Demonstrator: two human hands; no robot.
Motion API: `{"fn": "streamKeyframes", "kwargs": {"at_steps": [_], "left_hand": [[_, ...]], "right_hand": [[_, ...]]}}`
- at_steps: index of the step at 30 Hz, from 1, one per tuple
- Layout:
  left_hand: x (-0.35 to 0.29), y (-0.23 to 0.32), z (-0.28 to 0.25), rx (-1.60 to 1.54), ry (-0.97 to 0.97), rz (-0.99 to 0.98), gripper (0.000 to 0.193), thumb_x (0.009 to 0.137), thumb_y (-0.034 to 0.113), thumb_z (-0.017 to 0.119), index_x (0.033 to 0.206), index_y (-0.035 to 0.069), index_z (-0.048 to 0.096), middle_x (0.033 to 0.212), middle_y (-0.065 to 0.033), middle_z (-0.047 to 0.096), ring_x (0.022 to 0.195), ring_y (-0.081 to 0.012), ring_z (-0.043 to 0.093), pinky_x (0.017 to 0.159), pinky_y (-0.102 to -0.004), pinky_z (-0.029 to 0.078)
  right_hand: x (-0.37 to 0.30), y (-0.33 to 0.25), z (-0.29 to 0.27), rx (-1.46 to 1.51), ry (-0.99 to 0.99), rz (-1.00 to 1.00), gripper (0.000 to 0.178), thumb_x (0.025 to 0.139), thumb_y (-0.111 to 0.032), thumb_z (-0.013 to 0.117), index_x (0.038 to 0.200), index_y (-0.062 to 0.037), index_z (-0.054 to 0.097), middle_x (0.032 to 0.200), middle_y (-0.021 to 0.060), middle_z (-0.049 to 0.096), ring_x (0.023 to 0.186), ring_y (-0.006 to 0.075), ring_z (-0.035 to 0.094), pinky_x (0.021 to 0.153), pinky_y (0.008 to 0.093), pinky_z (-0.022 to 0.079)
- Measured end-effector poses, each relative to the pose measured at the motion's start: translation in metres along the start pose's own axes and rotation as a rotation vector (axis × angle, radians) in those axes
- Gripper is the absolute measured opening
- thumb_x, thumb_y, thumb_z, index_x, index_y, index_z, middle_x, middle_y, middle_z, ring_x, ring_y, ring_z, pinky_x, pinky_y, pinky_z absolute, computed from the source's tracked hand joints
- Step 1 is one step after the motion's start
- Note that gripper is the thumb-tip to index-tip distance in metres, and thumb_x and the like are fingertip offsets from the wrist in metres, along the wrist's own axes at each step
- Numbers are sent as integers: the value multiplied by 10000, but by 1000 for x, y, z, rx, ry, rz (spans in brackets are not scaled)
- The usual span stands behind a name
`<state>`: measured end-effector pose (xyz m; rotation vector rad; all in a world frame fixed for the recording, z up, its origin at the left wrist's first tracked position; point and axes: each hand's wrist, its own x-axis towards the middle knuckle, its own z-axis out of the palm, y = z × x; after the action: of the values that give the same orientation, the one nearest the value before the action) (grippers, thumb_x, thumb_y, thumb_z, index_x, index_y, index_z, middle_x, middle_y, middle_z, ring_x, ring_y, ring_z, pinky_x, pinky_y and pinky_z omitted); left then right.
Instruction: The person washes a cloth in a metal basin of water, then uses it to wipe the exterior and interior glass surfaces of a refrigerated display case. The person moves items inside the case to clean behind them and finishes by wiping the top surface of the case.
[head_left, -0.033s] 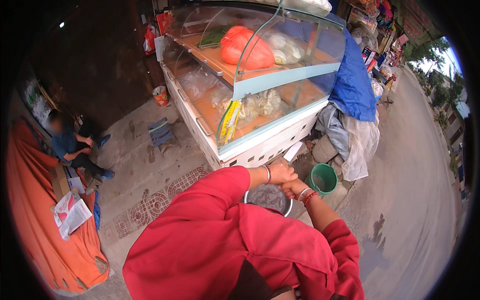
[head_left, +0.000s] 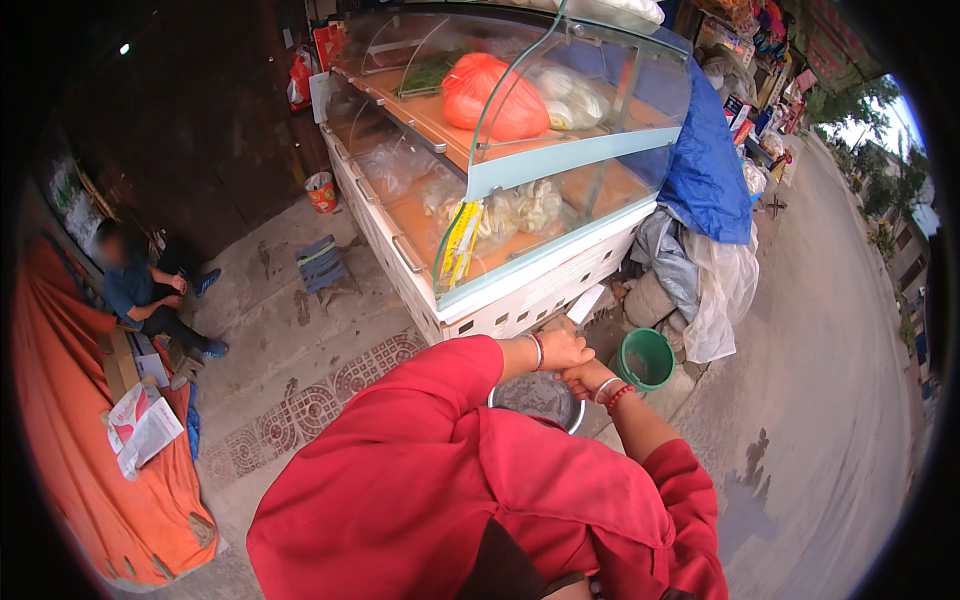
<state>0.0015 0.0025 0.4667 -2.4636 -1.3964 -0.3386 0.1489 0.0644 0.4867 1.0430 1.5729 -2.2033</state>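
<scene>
Centre frame: left hand [head_left: 567, 349] and right hand [head_left: 588, 376] joined over round silver-rimmed basin [head_left: 580, 412], mid-work seemingly; grip contents cannot be told; parting judged called for next.

Can't read any lettering from here tbh, marks on the white-and-red bag [head_left: 152, 438] and yellow strip [head_left: 459, 243] are too tiny.

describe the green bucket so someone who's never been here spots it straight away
Find the big glass display case and look to the ground below it in the picture. Just right of the person's right hand and a basin stands the bucket. Its round, green wall sets it apart from the pale-rimmed basin.
</scene>
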Motion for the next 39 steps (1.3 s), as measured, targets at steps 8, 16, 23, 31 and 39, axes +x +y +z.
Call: {"fn": "streamKeyframes", "kwargs": {"at_steps": [8,16,23,31,39], "left_hand": [[-6,28,45,-246,-338,-460,211,788,172,583,943,42,643,831,-179,694,796,-326,686,712,-427,535],[-12,30,53,-628,-408,-706,230,739,150,574,868,22,714,929,-235,674,899,-373,660,771,-429,524],[-13,31,59,-971,-254,-829,204,664,137,644,781,-26,681,715,-203,665,653,-294,659,577,-394,504],[6,24,30,-1519,-356,-1155,170,718,156,682,790,43,577,576,-4,486,441,-84,411,373,-242,280],[12,16,33,-1490,-295,-1207,171,772,159,690,809,60,555,603,4,504,434,-74,420,364,-237,290]], "right_hand": [[45,46,-5,-1148,598,-288,317,817,-319,593,927,-33,675,943,227,671,950,384,638,813,458,511],[32,36,0,-1494,670,-250,233,829,-227,530,916,-98,703,913,173,699,859,320,687,777,424,536],[26,33,-9,-1626,680,-599,163,796,-227,571,859,-82,611,731,131,682,681,309,681,604,419,531],[29,27,-38,-1555,827,-857,220,745,-207,639,885,-77,528,740,118,610,703,312,655,581,419,511],[33,37,-56,-358,685,-623,521,725,52,644,1209,-76,500,1044,125,632,841,289,661,659,361,574]]}}
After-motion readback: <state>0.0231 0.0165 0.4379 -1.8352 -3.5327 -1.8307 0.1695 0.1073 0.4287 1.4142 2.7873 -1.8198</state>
